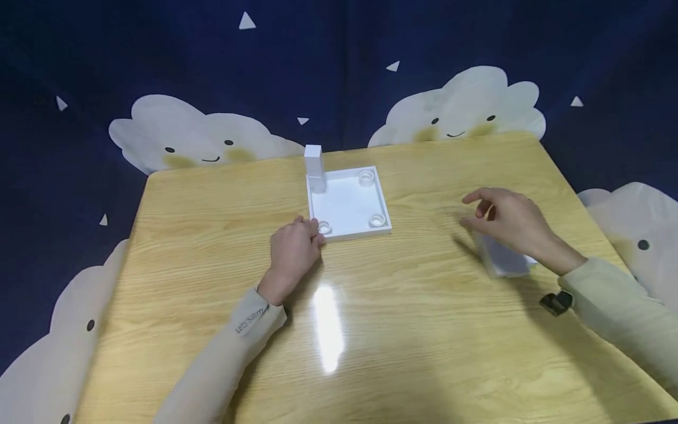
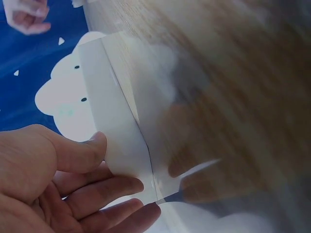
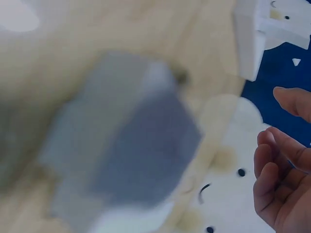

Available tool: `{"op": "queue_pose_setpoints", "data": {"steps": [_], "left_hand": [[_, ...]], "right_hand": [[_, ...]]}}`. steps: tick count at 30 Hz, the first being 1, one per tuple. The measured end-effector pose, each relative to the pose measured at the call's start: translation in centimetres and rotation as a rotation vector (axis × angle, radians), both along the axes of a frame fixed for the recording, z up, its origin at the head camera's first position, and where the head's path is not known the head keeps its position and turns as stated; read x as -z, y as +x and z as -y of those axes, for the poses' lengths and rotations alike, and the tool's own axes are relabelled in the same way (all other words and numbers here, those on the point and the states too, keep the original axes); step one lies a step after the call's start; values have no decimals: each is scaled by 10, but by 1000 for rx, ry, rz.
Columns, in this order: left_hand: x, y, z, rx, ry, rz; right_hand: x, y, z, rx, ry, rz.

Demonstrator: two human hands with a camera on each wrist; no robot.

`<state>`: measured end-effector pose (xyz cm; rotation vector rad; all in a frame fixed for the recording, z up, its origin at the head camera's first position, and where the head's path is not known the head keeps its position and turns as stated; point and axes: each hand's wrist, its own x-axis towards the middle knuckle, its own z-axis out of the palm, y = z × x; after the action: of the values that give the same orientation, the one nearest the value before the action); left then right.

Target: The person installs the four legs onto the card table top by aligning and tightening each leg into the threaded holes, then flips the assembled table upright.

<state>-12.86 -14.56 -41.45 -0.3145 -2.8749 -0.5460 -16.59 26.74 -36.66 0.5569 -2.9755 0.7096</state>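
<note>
A shallow white square tray (image 1: 346, 203) with round sockets at its corners lies on the table. One white post (image 1: 313, 165) stands upright in its far left corner. At the near left corner, my left hand (image 1: 295, 250) holds the tray's edge; the left wrist view has the thumb and fingers (image 2: 129, 185) on its side wall (image 2: 109, 97). To the right, my right hand (image 1: 511, 221) hovers over a group of white block-like pieces (image 1: 503, 259), partly hidden beneath it. Its fingers (image 3: 266, 189) are loosely bent with nothing between them. Those pieces are blurred in the right wrist view.
The wooden table (image 1: 424, 330) carries a bright light reflection near its front. A dark blue cloth (image 1: 328, 59) with white clouds borders the table's back and sides. A small black object (image 1: 556, 302) is at the right sleeve's cuff.
</note>
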Motion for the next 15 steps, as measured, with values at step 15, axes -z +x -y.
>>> {"op": "queue_pose_setpoints", "data": {"steps": [15], "left_hand": [[-1,0,-2,-7,10,-3]], "right_hand": [[38,54,-68,-165,131,-331]]}}
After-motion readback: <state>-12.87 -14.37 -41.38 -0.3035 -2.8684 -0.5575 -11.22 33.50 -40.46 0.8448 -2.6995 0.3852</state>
